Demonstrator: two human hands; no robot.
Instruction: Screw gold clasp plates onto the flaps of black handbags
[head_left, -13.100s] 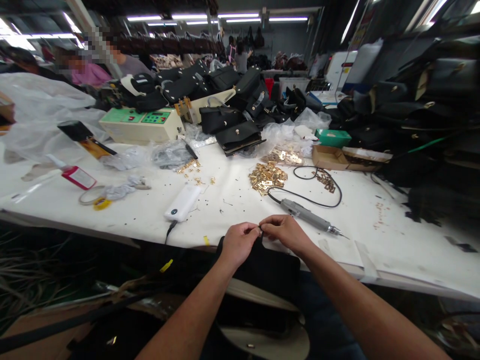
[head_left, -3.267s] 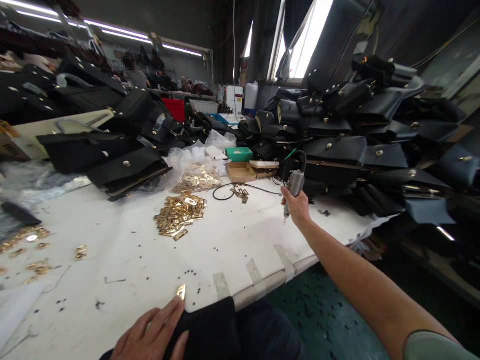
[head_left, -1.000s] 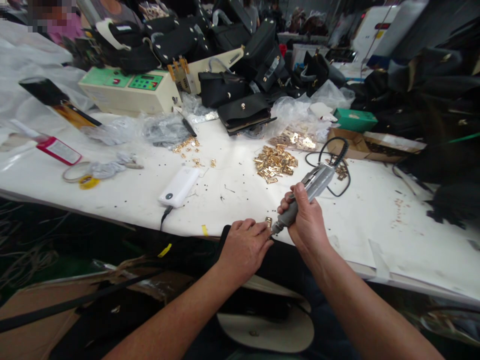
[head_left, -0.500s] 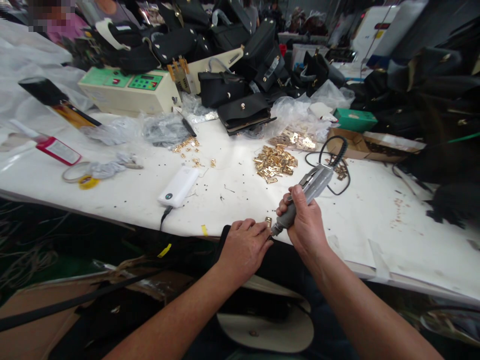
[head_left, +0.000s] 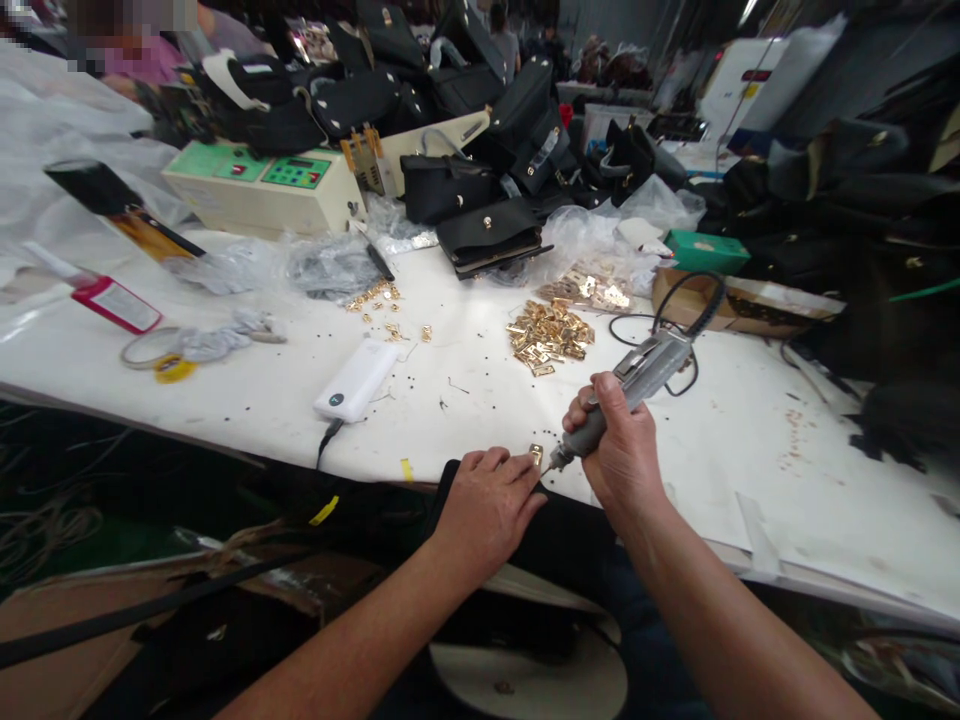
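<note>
My right hand (head_left: pixel 624 440) is wrapped round a grey electric screwdriver (head_left: pixel 637 375), its thumb along the upper side. The thin bit points down and left, close to the fingertips of my left hand (head_left: pixel 491 500). That hand is closed over the edge of a black bag (head_left: pixel 566 525), holding it at the table's front edge. A small gold metal plate (head_left: pixel 536 453) stands out at its fingertips. Below, the bag's pale flap (head_left: pixel 532 680) with a small metal fitting hangs over my lap. Whether the bit touches the bag is too small to tell.
A heap of gold plates (head_left: pixel 551 337) lies behind the screwdriver, with smaller gold fittings (head_left: pixel 375 297) to its left. A white power bank (head_left: pixel 356 380), a red-labelled bottle (head_left: pixel 116 300) and a green-panelled machine (head_left: pixel 262 185) are on the table (head_left: pixel 750 440). Black bags (head_left: pixel 487 235) are piled behind.
My right hand has drawn the screwdriver slightly up and right, so the thin bit now shows clear of the left fingertips. The left hand stays almost in place on the bag.
</note>
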